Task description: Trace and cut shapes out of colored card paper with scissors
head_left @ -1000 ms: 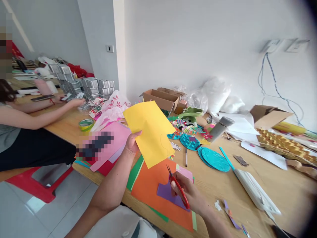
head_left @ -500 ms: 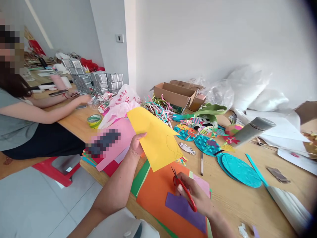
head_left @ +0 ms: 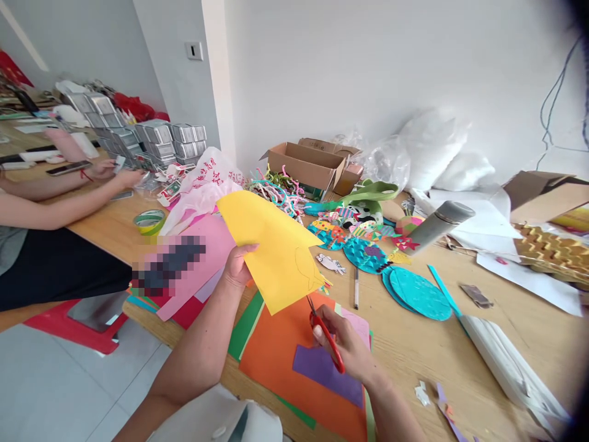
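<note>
My left hand [head_left: 239, 264] is closed on the left edge of a yellow sheet of paper [head_left: 262, 252], holding it up at a slant. A pencil outline of a fish shows near the sheet's right side, where a notch is cut from the edge. In my right hand [head_left: 345, 337] is a pair of scissors [head_left: 327, 341] with red handles, fingers wrapped round the grips. The blades point up toward the sheet's lower right edge, just apart from it. Below lie an orange sheet [head_left: 271, 362] and a purple piece [head_left: 322, 371].
Blue ovals [head_left: 421, 293], a pen [head_left: 356, 288], a paper fish [head_left: 332, 264] and a grey flask [head_left: 437, 224] lie or stand to the right. Behind are a cardboard box [head_left: 306, 164] and plastic bags [head_left: 432, 147]. Another person's hands [head_left: 110, 172] work at the far left.
The whole view has swung to the right, so everything appears shifted left. My hands keep the same grip on the yellow sheet and the scissors, with little movement relative to each other.
</note>
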Motion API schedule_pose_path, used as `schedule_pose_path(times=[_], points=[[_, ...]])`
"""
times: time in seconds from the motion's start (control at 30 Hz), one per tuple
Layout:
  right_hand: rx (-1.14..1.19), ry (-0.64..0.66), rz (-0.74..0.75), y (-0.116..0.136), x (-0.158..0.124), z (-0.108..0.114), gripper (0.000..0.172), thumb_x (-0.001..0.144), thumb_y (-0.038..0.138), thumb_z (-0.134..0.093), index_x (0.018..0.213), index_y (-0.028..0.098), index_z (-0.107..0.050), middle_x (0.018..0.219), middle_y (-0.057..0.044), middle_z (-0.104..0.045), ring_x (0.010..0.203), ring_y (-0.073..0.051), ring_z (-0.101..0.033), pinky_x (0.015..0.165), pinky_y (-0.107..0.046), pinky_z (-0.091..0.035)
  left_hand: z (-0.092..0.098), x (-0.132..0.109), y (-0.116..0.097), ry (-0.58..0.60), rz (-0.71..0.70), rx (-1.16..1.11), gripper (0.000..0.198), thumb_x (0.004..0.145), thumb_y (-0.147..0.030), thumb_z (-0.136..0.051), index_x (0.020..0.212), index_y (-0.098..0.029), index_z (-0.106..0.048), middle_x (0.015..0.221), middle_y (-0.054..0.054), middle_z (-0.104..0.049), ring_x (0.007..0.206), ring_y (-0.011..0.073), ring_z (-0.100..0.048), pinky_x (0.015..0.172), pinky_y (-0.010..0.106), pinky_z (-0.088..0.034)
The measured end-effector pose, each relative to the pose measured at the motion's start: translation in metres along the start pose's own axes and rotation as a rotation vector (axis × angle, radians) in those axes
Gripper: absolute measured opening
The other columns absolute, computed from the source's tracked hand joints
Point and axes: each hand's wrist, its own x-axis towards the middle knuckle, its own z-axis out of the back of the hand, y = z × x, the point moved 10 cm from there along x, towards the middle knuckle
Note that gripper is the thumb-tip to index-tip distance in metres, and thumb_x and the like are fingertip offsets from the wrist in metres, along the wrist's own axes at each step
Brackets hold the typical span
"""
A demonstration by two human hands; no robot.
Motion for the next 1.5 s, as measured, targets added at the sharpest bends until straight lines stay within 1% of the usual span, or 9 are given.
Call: schedule_pose_path(times=[0.1,0.27,0.4,0.57,0.77,0.97,1.2,1.37,1.5], points=[[0.007,0.022,0.010,0.000,0.000,-0.003,0.037,0.082,0.056,-0.054,0.076,0.020,-0.049,0.062,0.001,-0.056,0.055,-0.013,-0.049,0.052,-0.025,-0.039,-0.001,0.000,0.001,0.011,-0.010,0.017,0.058,0.066,-0.012,-0.064,0.123,-0.013,-0.056,0.103,0.009,-0.071,0.098,0.0291,-0.065,0.091,0.042,-0.046],[0.031,-0.004,-0.011,-0.002,0.001,-0.002,0.035,0.081,0.055,-0.056,0.076,0.021,-0.049,0.059,0.002,-0.056,0.052,-0.013,-0.050,0.049,-0.025,-0.038,-0.006,-0.001,0.006,0.029,0.009,0.009,0.055,0.066,-0.011,-0.065,0.120,-0.013,-0.058,0.104,0.009,-0.071,0.097,0.0298,-0.065,0.090,0.043,-0.047],[0.046,-0.003,-0.034,-0.003,0.001,-0.003,0.031,0.080,0.050,-0.058,0.074,0.022,-0.047,0.056,0.003,-0.055,0.051,-0.013,-0.051,0.048,-0.025,-0.038,-0.009,-0.001,0.007,0.047,0.008,0.003,0.054,0.065,-0.010,-0.065,0.119,-0.014,-0.059,0.106,0.009,-0.070,0.098,0.0300,-0.065,0.090,0.044,-0.047],[0.066,0.016,-0.064,-0.008,0.001,-0.006,0.026,0.082,0.043,-0.056,0.073,0.023,-0.043,0.055,0.004,-0.053,0.051,-0.014,-0.052,0.048,-0.025,-0.037,-0.009,0.000,0.010,0.053,0.020,0.010,0.054,0.064,-0.010,-0.066,0.117,-0.015,-0.060,0.106,0.009,-0.070,0.103,0.0310,-0.063,0.093,0.045,-0.045],[0.100,0.020,-0.109,-0.012,0.000,-0.007,0.025,0.081,0.039,-0.059,0.072,0.024,-0.042,0.055,0.005,-0.052,0.051,-0.014,-0.053,0.049,-0.025,-0.037,-0.010,-0.001,0.014,0.061,0.046,0.001,0.053,0.063,-0.009,-0.066,0.116,-0.014,-0.061,0.106,0.010,-0.070,0.102,0.0313,-0.064,0.092,0.045,-0.046],[0.091,-0.001,-0.112,-0.013,0.001,-0.005,0.028,0.078,0.040,-0.062,0.069,0.024,-0.042,0.053,0.006,-0.048,0.048,-0.013,-0.048,0.046,-0.024,-0.032,-0.010,-0.001,0.015,0.072,0.055,-0.013,0.055,0.064,-0.009,-0.065,0.118,-0.016,-0.060,0.106,0.008,-0.070,0.100,0.0309,-0.064,0.091,0.046,-0.047],[0.132,-0.041,-0.200,-0.023,0.001,-0.003,0.033,0.074,0.048,-0.065,0.065,0.025,-0.044,0.046,0.006,-0.048,0.039,-0.012,-0.043,0.042,-0.025,-0.028,-0.010,0.000,0.015,0.063,0.059,0.006,0.061,0.063,-0.007,-0.065,0.123,-0.014,-0.057,0.102,0.008,-0.071,0.098,0.0300,-0.065,0.095,0.047,-0.045],[0.131,-0.054,-0.187,-0.025,0.001,-0.001,0.032,0.073,0.047,-0.066,0.065,0.024,-0.046,0.048,0.006,-0.049,0.042,-0.013,-0.045,0.043,-0.025,-0.028,-0.012,0.000,0.017,0.074,0.080,-0.007,0.063,0.063,-0.006,-0.062,0.125,-0.014,-0.055,0.103,0.009,-0.071,0.098,0.0291,-0.065,0.096,0.046,-0.044],[0.102,-0.052,-0.166,-0.026,0.002,0.000,0.030,0.074,0.046,-0.066,0.066,0.024,-0.047,0.051,0.005,-0.050,0.045,-0.013,-0.047,0.045,-0.025,-0.031,-0.010,0.000,0.018,0.070,0.087,-0.014,0.061,0.063,-0.004,-0.062,0.123,-0.013,-0.057,0.102,0.008,-0.071,0.093,0.0276,-0.067,0.094,0.045,-0.046]])
